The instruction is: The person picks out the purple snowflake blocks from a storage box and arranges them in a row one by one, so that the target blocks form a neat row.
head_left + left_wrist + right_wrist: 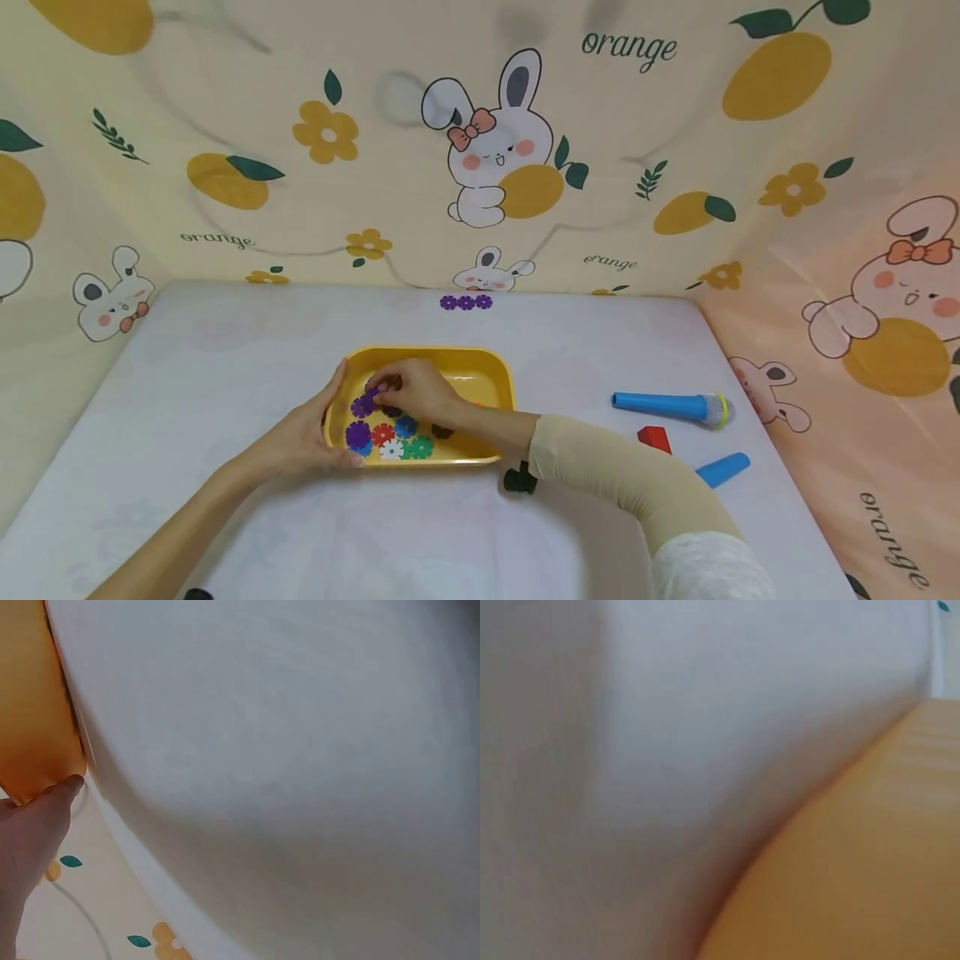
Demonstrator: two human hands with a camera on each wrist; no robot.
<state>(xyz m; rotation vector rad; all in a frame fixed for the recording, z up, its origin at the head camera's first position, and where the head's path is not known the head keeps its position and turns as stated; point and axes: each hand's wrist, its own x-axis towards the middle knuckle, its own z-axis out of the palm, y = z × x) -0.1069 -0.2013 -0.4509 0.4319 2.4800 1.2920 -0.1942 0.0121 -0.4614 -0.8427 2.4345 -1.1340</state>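
Note:
A yellow tray (487, 387) stands mid-table in the head view, holding several notched plastic snowflake discs. My left hand (300, 433) grips the tray's left end, thumb at the front rim and fingers along the side; the left wrist view shows this hand (37, 832) at the tray's corner. Inside the tray, my right hand (420, 390) pinches a purple snowflake disc (364, 406) between thumb and fingers. Near it lie another purple disc (357, 434), a red disc (382, 434), a white disc (392, 450), a green disc (422, 447) and a blue disc (406, 427). My right forearm crosses the tray's right part.
Three purple discs (467, 302) sit in a row at the table's back edge. To the right lie a blue toy microphone (663, 406), a red block (655, 438) and a blue piece (724, 469) partly behind my sleeve. A black object (519, 480) is just in front of the tray.

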